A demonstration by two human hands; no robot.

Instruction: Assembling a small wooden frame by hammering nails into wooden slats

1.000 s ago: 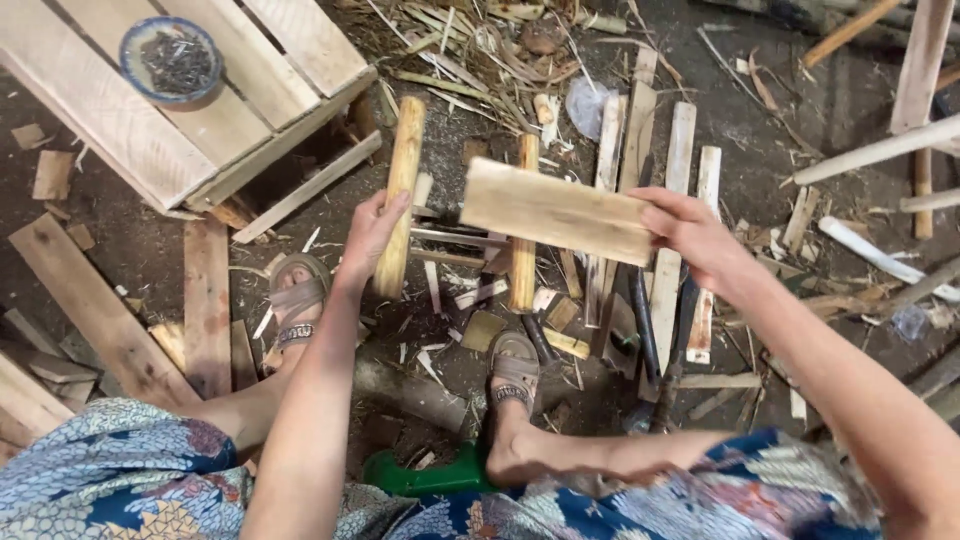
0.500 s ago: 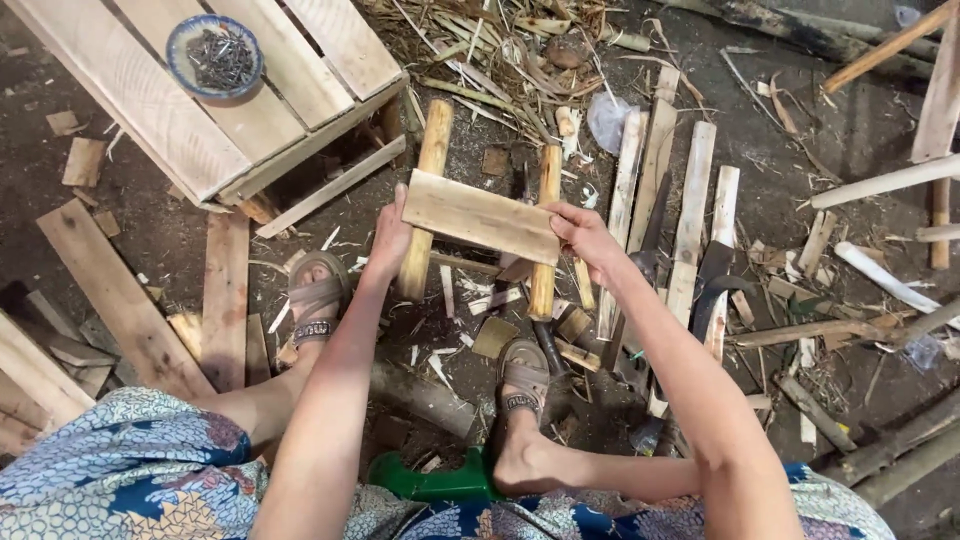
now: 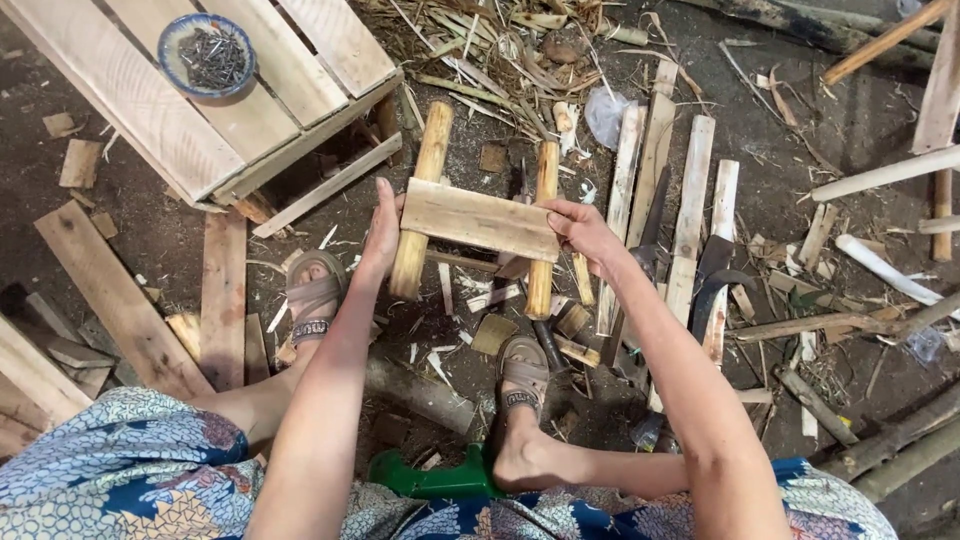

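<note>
While both hands square up the wooden slat across two round sticks at frame centre, left hand presses flat-open, right hand pinches the slat end. Likely alignment step; nailing needs the bowl of nails, upper left.

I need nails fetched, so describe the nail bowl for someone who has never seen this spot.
Find the pale slatted wooden crate at upper left. On its top sits a small round bowl, blue-rimmed and filled with dark nails, the only dish among all the wood.
</note>
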